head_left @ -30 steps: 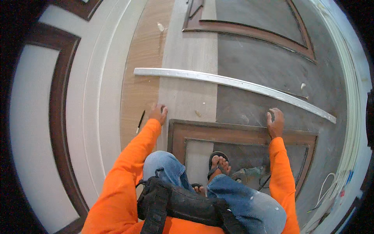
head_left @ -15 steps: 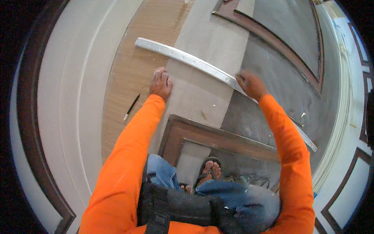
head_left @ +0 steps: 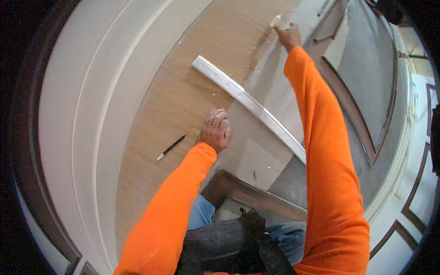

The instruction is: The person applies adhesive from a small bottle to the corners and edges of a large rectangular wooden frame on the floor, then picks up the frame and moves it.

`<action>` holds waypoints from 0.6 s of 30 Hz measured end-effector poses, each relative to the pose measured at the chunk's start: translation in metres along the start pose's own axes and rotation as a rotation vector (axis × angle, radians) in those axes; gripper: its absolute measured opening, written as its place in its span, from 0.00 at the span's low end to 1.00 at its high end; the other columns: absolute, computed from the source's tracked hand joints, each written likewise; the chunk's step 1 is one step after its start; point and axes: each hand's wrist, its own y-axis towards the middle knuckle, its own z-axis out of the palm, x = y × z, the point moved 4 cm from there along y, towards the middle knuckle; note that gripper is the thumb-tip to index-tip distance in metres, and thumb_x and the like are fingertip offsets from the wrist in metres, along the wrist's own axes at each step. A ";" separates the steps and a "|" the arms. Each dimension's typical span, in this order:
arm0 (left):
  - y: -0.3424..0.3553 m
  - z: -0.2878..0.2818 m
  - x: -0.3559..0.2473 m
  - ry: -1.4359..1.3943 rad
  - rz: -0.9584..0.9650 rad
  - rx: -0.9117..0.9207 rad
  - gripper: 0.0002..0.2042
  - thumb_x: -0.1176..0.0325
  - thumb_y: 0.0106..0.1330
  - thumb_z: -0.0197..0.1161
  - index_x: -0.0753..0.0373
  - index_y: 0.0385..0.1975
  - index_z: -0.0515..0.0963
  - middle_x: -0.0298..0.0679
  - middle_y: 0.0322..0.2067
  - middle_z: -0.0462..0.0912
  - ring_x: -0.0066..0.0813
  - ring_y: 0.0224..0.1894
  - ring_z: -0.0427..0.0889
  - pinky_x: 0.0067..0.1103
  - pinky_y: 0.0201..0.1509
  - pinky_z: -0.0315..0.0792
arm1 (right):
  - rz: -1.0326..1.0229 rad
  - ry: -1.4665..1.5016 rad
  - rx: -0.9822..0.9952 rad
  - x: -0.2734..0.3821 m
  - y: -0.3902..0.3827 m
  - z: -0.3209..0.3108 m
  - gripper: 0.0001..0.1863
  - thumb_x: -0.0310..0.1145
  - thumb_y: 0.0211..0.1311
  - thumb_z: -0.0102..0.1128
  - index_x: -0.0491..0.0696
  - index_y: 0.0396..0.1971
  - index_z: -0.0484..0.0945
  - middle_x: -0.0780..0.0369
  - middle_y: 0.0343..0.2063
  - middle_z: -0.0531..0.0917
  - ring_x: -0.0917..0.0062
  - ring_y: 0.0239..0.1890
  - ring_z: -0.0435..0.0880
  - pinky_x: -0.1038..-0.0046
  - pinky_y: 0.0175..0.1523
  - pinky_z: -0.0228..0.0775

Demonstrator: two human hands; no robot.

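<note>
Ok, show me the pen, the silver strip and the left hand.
Pen [head_left: 173, 145]: head view, on its black barrel.
Silver strip [head_left: 250, 102]: head view, midway along its visible length.
Left hand [head_left: 214, 132]: head view, back of the hand.

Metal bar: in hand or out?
Out: the metal bar lies on the floor, apart from left hand and right hand; the right sleeve hides its lower end.

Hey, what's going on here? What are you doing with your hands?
A person in orange sleeves is reaching out with the right hand, fingers at a small whitish thing; I can't tell what it is. The left hand is low over the boards, near a pen. A long pale bar lies between the hands.
</note>
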 end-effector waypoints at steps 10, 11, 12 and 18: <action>0.022 0.003 -0.006 -0.027 0.044 -0.072 0.11 0.69 0.56 0.60 0.62 0.38 0.73 0.44 0.51 0.72 0.50 0.62 0.69 0.42 0.69 0.64 | -0.389 0.262 -0.001 0.017 0.009 -0.019 0.15 0.43 0.69 0.60 0.45 0.41 0.77 0.61 0.23 0.81 0.73 0.29 0.80 0.64 0.37 0.77; 0.018 -0.006 -0.004 0.023 0.010 -0.049 0.11 0.69 0.56 0.60 0.62 0.38 0.73 0.45 0.51 0.73 0.50 0.61 0.70 0.42 0.68 0.64 | -0.369 0.268 0.157 0.041 -0.024 -0.025 0.16 0.45 0.70 0.58 0.46 0.44 0.77 0.60 0.29 0.82 0.71 0.34 0.81 0.64 0.43 0.75; 0.010 -0.018 -0.001 0.083 -0.014 -0.038 0.10 0.69 0.56 0.60 0.62 0.37 0.73 0.45 0.50 0.73 0.50 0.61 0.70 0.42 0.68 0.65 | -0.364 0.279 0.303 0.064 -0.072 -0.050 0.18 0.46 0.71 0.56 0.47 0.47 0.77 0.58 0.34 0.83 0.70 0.40 0.81 0.64 0.49 0.74; 0.014 0.001 -0.002 0.025 0.093 -0.046 0.10 0.70 0.60 0.60 0.63 0.39 0.71 0.49 0.50 0.72 0.53 0.60 0.69 0.42 0.66 0.65 | -0.141 0.502 0.571 -0.025 -0.342 -0.186 0.13 0.37 0.75 0.51 0.42 0.45 0.77 0.63 0.36 0.83 0.80 0.37 0.80 0.75 0.45 0.73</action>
